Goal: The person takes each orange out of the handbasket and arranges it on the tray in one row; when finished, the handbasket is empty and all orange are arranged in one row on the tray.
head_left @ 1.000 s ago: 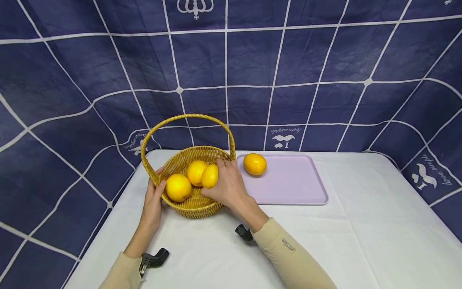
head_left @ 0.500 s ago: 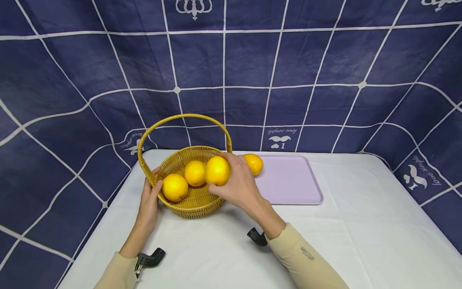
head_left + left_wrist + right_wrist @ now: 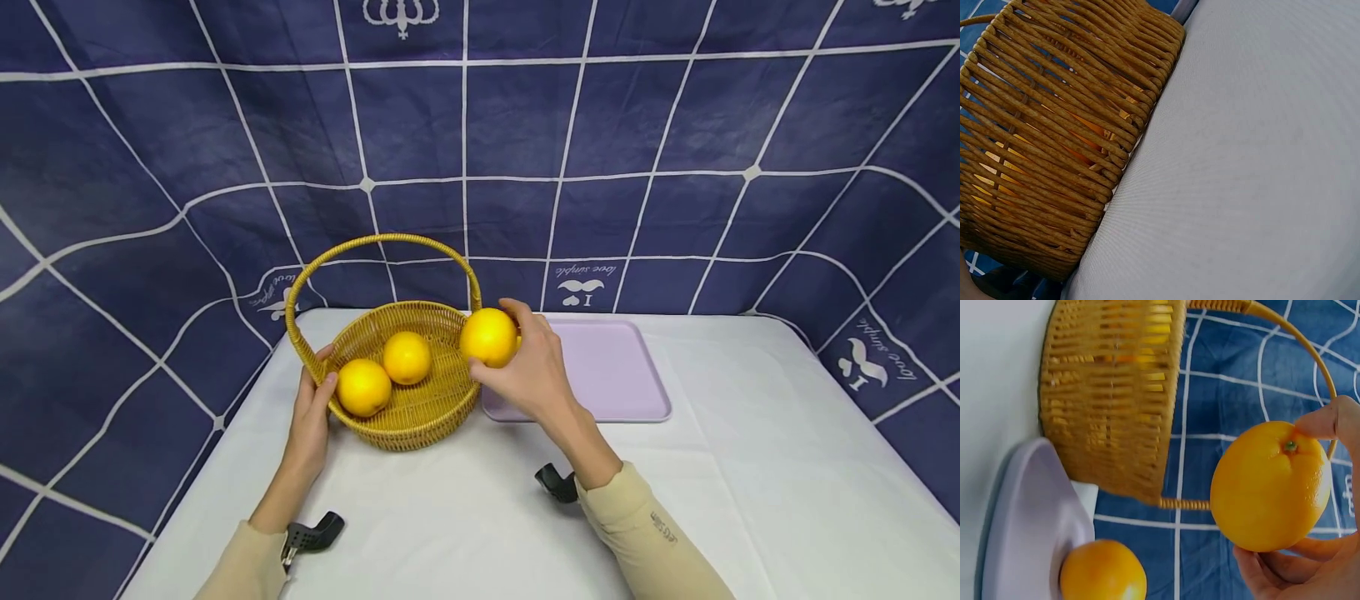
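In the head view my right hand [image 3: 536, 367] holds an orange [image 3: 487, 337] between thumb and fingers, above the right rim of a woven basket [image 3: 423, 408]. The right wrist view shows the green stem end of this held orange [image 3: 1272, 487]. My left hand [image 3: 307, 425] grips the basket's left rim, with the thumb over the edge. Inside the basket lie two oranges, one near the left wall [image 3: 364, 388] and one further back [image 3: 407, 358]. Another orange [image 3: 1104, 572] rests on the lilac tray [image 3: 607, 367]; my right hand mostly hides it from the head camera.
The basket's tall arched handle [image 3: 386, 239] rises over it. White cloth [image 3: 750, 467] covers the table, and a dark blue gridded curtain [image 3: 510, 133] hangs behind. The tray stands just right of the basket.
My right hand has lifted the orange from inside the basket and moved it right, over the rim toward the tray. My left hand stays on the basket.
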Demonstrator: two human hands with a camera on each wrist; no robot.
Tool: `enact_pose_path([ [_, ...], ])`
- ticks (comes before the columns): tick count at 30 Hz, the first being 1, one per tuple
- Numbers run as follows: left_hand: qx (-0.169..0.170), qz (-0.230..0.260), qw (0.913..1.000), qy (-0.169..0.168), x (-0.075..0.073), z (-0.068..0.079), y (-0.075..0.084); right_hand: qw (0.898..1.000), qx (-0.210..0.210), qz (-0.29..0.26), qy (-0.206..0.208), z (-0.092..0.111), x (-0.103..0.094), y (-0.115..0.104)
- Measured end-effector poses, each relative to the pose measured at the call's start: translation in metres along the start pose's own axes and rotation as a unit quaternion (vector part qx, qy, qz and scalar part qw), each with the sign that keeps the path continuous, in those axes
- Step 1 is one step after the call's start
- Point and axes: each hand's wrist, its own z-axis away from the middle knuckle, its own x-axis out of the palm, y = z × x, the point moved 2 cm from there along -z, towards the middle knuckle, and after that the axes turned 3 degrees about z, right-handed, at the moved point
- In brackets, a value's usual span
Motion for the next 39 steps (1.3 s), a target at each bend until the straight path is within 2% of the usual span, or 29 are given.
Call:
enact_pose_path([
  [6, -0.002, 0.0, 1.0, -0.001, 0.0, 0.0, 0.0, 0.999, 0.047, 0.006, 0.01, -0.006, -0.012, 0.01],
  [11, -0.001, 0.003, 1.0, 0.001, -0.002, 0.001, 0.001, 0.995, 0.098, 0.004, -0.005, -0.011, -0.021, 0.018],
  [14, -0.002, 0.001, 1.0, 0.002, -0.004, 0.002, 0.001, 0.994, 0.112, 0.01, -0.009, -0.014, -0.025, 0.025],
  [28, -0.004, -0.006, 1.0, -0.006, 0.0, 0.0, 0.001, 0.989, 0.117, 0.067, 0.06, -0.023, -0.037, 0.092],
  [39, -0.005, -0.007, 1.0, -0.004, -0.001, 0.0, 0.0, 0.99, 0.091, 0.105, 0.011, -0.018, -0.027, 0.13],
])
